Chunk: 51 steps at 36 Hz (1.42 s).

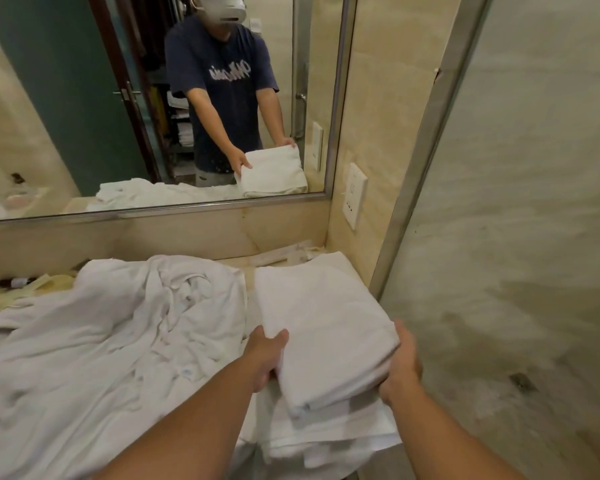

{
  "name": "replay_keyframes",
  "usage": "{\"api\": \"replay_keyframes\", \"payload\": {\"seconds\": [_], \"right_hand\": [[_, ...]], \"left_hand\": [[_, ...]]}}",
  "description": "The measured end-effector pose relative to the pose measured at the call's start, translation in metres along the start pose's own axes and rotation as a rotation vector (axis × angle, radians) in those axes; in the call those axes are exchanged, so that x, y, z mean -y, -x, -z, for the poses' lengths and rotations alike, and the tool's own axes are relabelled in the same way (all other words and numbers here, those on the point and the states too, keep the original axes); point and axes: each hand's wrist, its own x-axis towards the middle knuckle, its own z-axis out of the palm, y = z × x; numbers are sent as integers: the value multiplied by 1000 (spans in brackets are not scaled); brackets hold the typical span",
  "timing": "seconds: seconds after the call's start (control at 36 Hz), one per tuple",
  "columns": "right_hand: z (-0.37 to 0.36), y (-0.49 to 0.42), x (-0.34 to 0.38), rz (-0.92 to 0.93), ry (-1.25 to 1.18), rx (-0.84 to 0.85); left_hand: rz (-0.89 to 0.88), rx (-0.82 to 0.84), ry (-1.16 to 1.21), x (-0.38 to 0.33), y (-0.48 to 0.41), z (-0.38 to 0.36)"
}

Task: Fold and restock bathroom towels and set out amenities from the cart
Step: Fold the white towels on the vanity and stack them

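Holding: folded towel (pixel 326 327) is being carried flat between both hands, over the right end of the counter (pixel 236 263), near the corner by the wall.
Left hand (pixel 265 358): gripping the towel's left edge, thumb lying on top, fingers going underneath, so the folds are staying stacked.
Right hand (pixel 400 365): clamping the near right corner, fingers wrapping under; supporting the other side so the towel isn't sagging.
Below: more folded white towels (pixel 326 441) are sitting under the held one, so I'm judging this one is going on that stack.
Left of it: loose towel pile (pixel 101 334) is sprawling across the counter, unfolded, looking like the remaining work.
Back edge: wrapped amenity packets (pixel 284 252) are lying by the wall, clear of the folding area.
Mirror (pixel 153 98): reflecting the same two-handed hold on the towel.
Cart: not seeing it directly.
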Motion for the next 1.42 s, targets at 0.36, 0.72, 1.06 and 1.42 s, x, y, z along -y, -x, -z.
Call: {"api": "replay_keyframes", "payload": {"seconds": [0.36, 0.72, 1.06, 1.42], "right_hand": [[19, -29, 25, -27, 744, 82], [-4, -10, 8, 258, 1465, -1], [-26, -50, -40, 921, 1814, 309], [-17, -62, -48, 816, 1756, 73]], "left_hand": [[41, 132, 46, 36, 17, 10], [-215, -226, -433, 34, 48, 22], [-648, -176, -1269, 36, 13, -29], [-533, -147, -1314, 47, 13, -25]]}}
